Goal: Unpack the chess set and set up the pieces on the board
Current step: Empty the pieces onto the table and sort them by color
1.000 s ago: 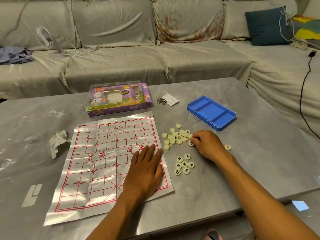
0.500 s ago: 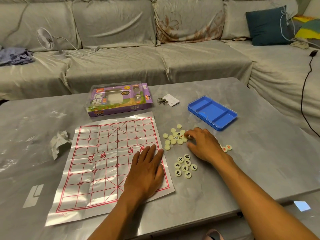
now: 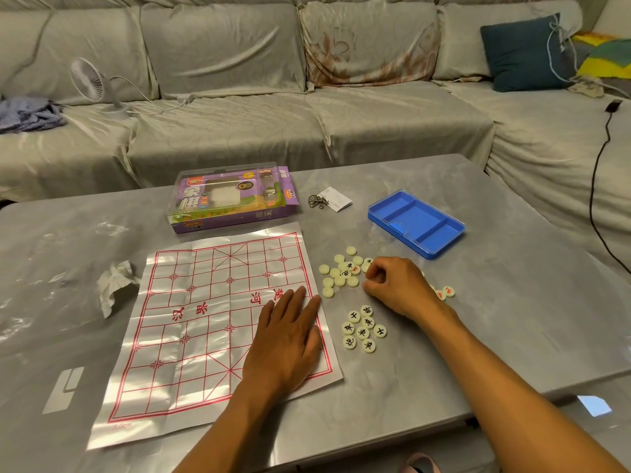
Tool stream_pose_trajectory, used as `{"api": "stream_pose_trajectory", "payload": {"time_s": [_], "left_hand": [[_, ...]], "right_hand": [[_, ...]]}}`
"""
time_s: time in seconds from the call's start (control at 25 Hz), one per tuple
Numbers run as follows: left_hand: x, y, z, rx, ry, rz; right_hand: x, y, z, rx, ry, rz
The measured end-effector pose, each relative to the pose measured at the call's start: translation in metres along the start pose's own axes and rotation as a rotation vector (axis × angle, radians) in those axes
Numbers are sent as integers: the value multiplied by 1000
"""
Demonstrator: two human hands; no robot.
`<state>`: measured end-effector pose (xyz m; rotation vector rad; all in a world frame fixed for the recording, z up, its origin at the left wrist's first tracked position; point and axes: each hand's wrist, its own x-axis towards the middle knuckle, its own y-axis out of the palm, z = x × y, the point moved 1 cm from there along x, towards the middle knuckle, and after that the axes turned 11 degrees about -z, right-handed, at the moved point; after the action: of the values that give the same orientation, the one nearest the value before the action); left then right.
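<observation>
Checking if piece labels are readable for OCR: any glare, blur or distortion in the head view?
Head view: strong glare streaks across the glossy board, washing out parts of the red grid; softer reflections on the table. Wide-angle bending shows at the sofa and table edges. Black characters on the near pieces are sharp; the far pile is mostly blank side up.

One camera only, riding on the person's head, looking forward and down across the grey table [image 3: 495, 336]. Both forearms reach in from the bottom edge, so the view sits close above the near side. The wide lens bends the table's edges and takes in the sofa [image 3: 239, 107] along the top. There's no second view to share anything with.
</observation>
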<state>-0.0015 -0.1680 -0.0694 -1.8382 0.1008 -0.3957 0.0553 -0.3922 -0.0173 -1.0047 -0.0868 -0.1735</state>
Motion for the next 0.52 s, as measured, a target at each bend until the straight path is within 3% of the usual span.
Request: {"api": "stream_pose_trajectory", "payload": {"time_s": [0.28, 0.4, 0.52], "left_hand": [[-1, -2, 0, -12, -3, 3], [-1, -2, -1, 0, -2, 7], [-1, -2, -1, -6, -3, 7]], "right_hand": [[4, -4, -6, 81, 71, 33], [3, -3, -6, -37, 36, 47], [2, -9, -3, -70, 26, 165]]}}
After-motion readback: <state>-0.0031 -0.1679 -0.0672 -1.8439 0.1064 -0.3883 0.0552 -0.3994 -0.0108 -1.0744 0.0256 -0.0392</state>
